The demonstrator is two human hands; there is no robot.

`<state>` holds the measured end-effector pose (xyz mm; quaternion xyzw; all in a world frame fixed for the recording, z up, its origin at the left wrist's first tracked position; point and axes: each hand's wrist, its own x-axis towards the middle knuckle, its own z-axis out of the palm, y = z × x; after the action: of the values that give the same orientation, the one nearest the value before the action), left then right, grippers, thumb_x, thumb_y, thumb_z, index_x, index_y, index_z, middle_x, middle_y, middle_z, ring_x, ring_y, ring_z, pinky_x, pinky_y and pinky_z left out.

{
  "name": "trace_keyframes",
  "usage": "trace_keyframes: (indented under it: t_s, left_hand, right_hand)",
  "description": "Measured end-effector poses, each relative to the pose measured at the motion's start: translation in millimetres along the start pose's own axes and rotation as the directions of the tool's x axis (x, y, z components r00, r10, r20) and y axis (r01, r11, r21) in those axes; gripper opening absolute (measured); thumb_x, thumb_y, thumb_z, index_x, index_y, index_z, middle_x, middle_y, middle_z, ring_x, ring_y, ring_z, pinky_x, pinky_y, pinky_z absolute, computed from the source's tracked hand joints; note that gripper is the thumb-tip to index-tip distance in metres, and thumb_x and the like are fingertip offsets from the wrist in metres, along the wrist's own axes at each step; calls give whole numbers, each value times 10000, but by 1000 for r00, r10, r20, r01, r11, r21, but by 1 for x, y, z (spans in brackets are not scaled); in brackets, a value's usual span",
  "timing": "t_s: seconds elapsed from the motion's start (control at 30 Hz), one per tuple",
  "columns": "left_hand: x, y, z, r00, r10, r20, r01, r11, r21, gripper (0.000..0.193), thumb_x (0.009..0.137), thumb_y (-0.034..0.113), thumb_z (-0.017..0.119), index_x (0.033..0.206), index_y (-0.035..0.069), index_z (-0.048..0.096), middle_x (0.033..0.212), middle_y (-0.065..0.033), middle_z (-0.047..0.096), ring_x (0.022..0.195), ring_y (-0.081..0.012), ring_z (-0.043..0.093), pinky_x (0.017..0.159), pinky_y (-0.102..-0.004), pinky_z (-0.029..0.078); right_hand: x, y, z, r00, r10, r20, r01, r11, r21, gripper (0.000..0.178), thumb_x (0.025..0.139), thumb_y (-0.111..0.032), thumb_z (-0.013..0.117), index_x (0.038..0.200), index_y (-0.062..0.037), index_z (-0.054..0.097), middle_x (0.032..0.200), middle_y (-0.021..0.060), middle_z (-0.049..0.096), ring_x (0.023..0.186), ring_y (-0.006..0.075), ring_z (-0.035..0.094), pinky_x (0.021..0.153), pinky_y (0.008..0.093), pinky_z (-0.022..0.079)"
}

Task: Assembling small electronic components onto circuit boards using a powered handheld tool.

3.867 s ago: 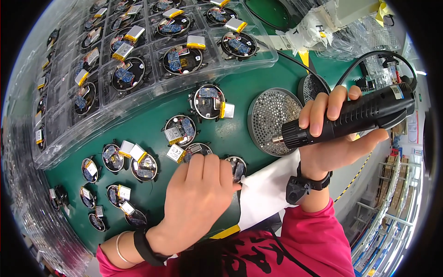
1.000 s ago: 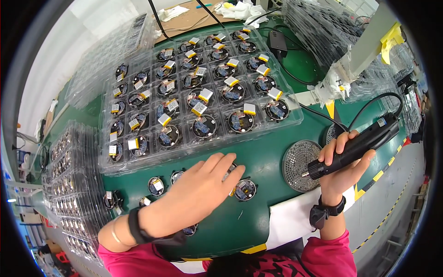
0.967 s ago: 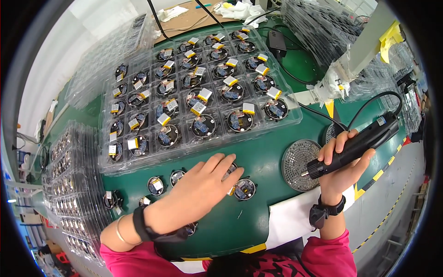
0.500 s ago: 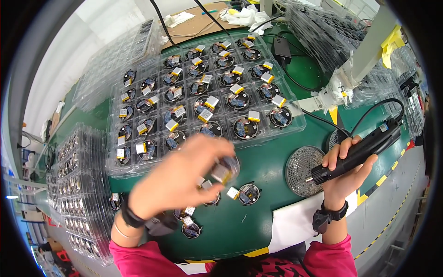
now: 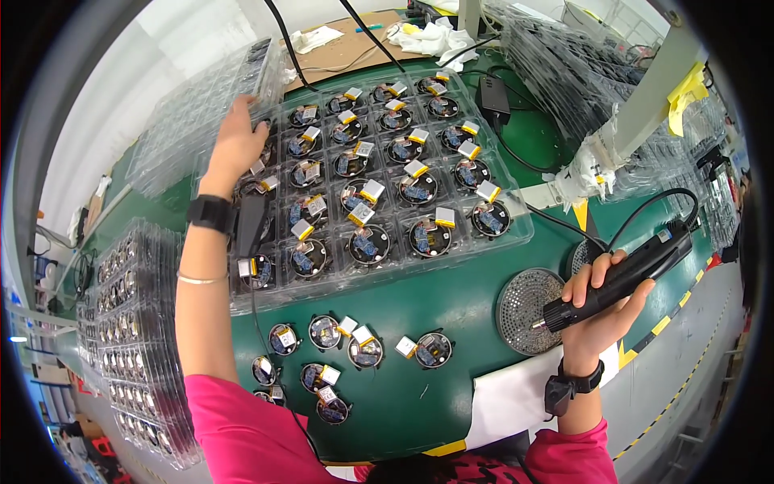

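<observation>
My left hand (image 5: 236,141) reaches over the far left corner of a clear plastic tray (image 5: 379,270), its fingers bent downward. What lies under the fingertips is hidden. Rows of round black circuit units with silver-and-yellow battery packs fill the tray's pockets; one unit (image 5: 368,244) sits in the near row. In my right hand (image 5: 601,323) is a black electric screwdriver (image 5: 621,286), gripped around its body, the bit pointing left. Its tip is over a round perforated metal dish (image 5: 516,319) of tiny parts. Several loose units, such as this one (image 5: 434,349), lie before the tray.
A tall stack of filled clear trays (image 5: 141,347) stands at left. More trays (image 5: 205,113) are piled at far left, others (image 5: 556,73) at far right. A black power adapter (image 5: 493,97) and a metal post (image 5: 645,105) are on the right. White paper (image 5: 516,395) lies near the front edge.
My left hand has moved from above the loose units, where it held a round unit, to the tray's far left. The right hand with the screwdriver has barely shifted.
</observation>
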<state>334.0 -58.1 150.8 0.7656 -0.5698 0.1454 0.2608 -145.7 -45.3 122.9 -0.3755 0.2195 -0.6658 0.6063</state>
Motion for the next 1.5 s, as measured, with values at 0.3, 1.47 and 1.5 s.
trace_keyframes:
  t_s: [0.3, 1.47, 1.5]
  left_hand:
    - [-160, 202, -74, 386, 609, 693, -549, 755, -358, 276, 824, 192, 622, 1058, 46, 632, 1182, -122, 619, 1130, -282, 573, 901, -432, 470]
    - [-299, 120, -113, 856, -139, 499, 169, 985, -15, 761, 919, 638, 380, 1390, 44, 444, 1501, -189, 356, 1411, -425, 241, 1111, -543, 193]
    - [-311, 113, -113, 853, -145, 501, 173, 985, -8, 753, 920, 631, 381, 1384, 43, 452, 1499, -182, 362, 1414, -416, 243, 1112, -543, 193]
  right_hand:
    - [0, 0, -6, 1000, 11, -3, -11, 1000, -21, 514, 988, -570, 366, 1073, -68, 437, 802, 34, 425, 540, 144, 432, 528, 301, 436]
    - [-1, 0, -8, 999, -6, 39, 6, 1000, 5, 566, 955, -617, 398, 1071, -67, 461, 807, 37, 430, 566, 165, 438, 555, 323, 426]
    - [-2, 0, -7, 999, -6, 45, 6, 1000, 3, 570, 954, -621, 397, 1072, -66, 462, 805, 37, 428, 564, 164, 439, 554, 324, 426]
